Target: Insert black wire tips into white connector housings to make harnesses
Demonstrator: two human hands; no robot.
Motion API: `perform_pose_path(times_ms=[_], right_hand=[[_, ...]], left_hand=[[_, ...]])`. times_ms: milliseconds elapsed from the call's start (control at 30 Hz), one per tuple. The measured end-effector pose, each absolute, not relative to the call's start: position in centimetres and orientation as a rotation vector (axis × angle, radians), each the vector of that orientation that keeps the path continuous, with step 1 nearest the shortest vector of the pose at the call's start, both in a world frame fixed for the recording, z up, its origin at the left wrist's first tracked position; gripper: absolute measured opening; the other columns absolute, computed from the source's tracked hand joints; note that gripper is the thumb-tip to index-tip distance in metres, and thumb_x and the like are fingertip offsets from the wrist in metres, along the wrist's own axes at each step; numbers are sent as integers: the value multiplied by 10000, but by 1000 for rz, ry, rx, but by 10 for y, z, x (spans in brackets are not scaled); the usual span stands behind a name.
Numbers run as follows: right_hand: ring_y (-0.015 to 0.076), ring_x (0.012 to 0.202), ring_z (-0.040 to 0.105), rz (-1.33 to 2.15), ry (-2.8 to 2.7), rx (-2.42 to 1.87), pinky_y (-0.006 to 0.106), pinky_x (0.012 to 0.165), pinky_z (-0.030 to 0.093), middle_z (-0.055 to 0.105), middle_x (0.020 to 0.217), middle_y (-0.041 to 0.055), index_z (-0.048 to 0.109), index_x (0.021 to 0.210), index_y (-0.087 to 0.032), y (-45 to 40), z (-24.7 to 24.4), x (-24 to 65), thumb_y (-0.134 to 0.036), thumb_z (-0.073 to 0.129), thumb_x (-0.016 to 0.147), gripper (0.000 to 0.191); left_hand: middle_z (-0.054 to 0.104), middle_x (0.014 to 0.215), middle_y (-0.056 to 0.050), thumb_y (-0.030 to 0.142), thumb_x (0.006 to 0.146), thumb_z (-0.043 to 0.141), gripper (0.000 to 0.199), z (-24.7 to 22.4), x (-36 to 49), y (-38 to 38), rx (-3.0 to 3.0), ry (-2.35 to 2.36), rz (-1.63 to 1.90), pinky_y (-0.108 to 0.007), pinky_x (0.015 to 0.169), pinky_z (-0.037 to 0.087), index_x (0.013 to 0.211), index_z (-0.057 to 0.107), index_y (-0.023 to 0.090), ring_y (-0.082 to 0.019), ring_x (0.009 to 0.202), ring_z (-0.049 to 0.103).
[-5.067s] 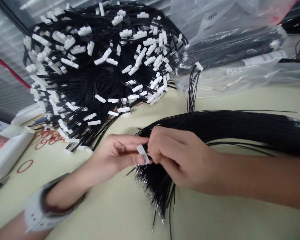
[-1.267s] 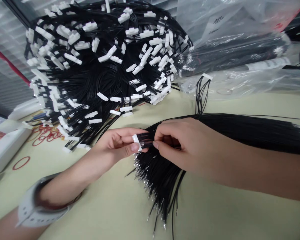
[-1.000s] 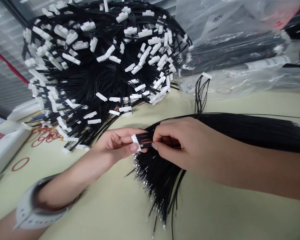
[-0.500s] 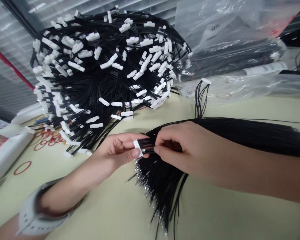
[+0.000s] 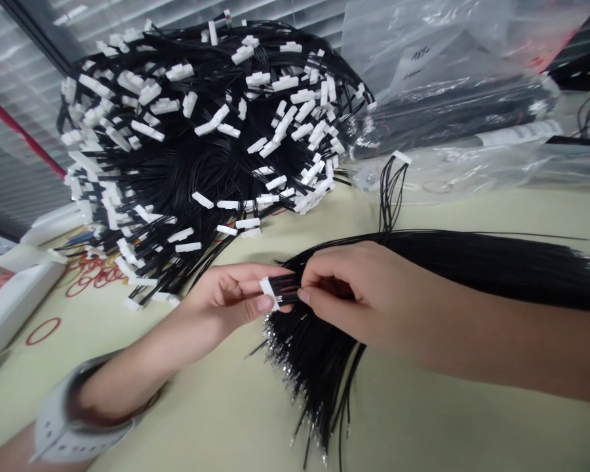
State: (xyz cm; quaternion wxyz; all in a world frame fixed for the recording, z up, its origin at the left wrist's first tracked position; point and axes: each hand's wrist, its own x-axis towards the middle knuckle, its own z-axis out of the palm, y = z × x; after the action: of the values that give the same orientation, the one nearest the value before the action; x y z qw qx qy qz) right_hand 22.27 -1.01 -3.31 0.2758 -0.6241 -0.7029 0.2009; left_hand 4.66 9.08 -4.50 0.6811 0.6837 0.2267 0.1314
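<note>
Pinched between the thumb and fingers of my left hand [image 5: 231, 298] is a white connector housing [image 5: 269, 293]. Several thin black wires run from its right side toward my right hand [image 5: 347, 282]. My right thumb and forefinger are closed on a black wire [image 5: 291, 296] just beside the housing; which of the wires they grip is partly hidden. Under both hands lies a thick bundle of loose black wires [image 5: 319, 360], its metal-tipped ends fanned out toward the lower left. The bundle stretches off to the right behind my right forearm.
A large heap of black wire harnesses [image 5: 201, 151] with white connectors stands at the back left. Red rubber bands [image 5: 86, 275] lie left, near a white box [image 5: 19, 301]. Clear plastic bags [image 5: 452, 118] with wires fill the back right. One harness connector [image 5: 402, 157] sticks up behind the bundle.
Both hands hold nearly the same pose. The whole view has shifted very slightly, and the right fingertips stay at the wires next to the housing.
</note>
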Motion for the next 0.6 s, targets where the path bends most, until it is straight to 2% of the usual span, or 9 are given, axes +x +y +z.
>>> perform_pose_path(times_ms=[133,233,367,467,600], right_hand=[[62,467,381,402,-1950,-1656,225,438,275,510,586,-34,549,661,-170,-12,-38,219,-208,445,801,179],[98,555,404,138,-2099,-1545,266,523,300,517,679,8,539,720,-136,-16,-45,216,-112,439,781,119],[137,599,365,-229,-2217,-1376,290,538,263,459,667,27,491,686,-134,-17,-59,213,-48,417,735,123],[137,597,354,-166,-2255,-1373,290,549,255,457,695,31,488,733,-131,-13,-65,215,-71,402,757,108],[102,586,346,126,-2216,-1320,272,574,270,467,736,12,483,755,-124,-10,-65,221,-49,415,757,101]], left_hand=[[719,820,11,84,776,595,238,-44,47,90,1545,523,292,-116,725,487,976,659,195,-74,767,652],[720,819,24,59,775,584,264,-42,48,88,1566,505,285,-110,718,495,969,668,218,-69,762,655],[715,891,48,33,777,568,331,-41,47,85,1568,475,262,-82,707,498,990,659,270,-59,781,659],[713,906,52,28,777,567,341,-41,46,85,1575,474,245,-62,707,491,989,660,278,-57,791,661],[715,898,32,55,771,584,323,-42,45,86,1578,499,246,-116,709,518,1002,653,270,-93,777,672]])
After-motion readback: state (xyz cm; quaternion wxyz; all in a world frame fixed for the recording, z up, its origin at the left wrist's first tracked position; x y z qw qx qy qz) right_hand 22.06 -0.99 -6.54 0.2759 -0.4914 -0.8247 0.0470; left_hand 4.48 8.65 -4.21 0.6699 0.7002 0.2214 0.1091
